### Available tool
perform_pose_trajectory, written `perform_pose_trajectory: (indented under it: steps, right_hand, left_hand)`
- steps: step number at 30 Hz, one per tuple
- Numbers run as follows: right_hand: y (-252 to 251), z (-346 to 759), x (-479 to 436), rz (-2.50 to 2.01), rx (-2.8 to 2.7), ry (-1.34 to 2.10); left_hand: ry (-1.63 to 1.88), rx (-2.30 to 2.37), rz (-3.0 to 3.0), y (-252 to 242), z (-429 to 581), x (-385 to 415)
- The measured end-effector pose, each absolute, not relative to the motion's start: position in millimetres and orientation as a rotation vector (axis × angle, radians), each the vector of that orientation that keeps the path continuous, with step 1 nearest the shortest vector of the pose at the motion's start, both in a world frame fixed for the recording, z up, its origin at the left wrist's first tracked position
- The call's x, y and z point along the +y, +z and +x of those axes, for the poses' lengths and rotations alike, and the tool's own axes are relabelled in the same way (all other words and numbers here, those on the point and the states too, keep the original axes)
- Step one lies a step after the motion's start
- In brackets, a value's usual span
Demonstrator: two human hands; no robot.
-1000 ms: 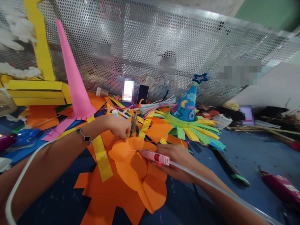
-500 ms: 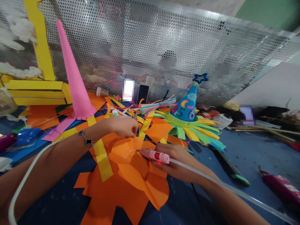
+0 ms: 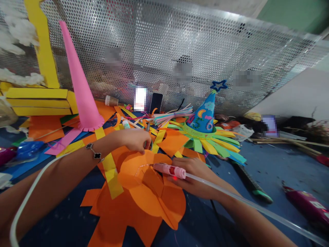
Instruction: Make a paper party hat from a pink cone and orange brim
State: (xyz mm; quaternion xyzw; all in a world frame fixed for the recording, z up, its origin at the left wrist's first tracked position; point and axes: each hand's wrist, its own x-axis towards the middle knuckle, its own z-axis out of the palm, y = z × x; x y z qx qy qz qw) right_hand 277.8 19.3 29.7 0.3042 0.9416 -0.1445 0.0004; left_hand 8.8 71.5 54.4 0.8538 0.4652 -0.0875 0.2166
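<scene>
Now the right hand [image 3: 195, 181] grips a pink glue pen [image 3: 169, 170] above the folded orange paper [image 3: 151, 195] at six o'clock, while the left hand [image 3: 133, 140] curls at the paper's twelve o'clock edge, its grip unclear.

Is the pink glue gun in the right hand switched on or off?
On, it seems: a red light glows on the pink glue gun.
</scene>
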Motion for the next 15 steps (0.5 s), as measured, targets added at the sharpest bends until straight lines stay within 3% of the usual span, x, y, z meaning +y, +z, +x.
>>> perform_pose_trajectory:
  steps: [15]
  right_hand:
    - [29.7, 279.0, 19.5, 1.001, 2.943, -0.495]
  left_hand:
    - [-0.394, 1.294, 2.356, 61.8, 0.3, 73.4]
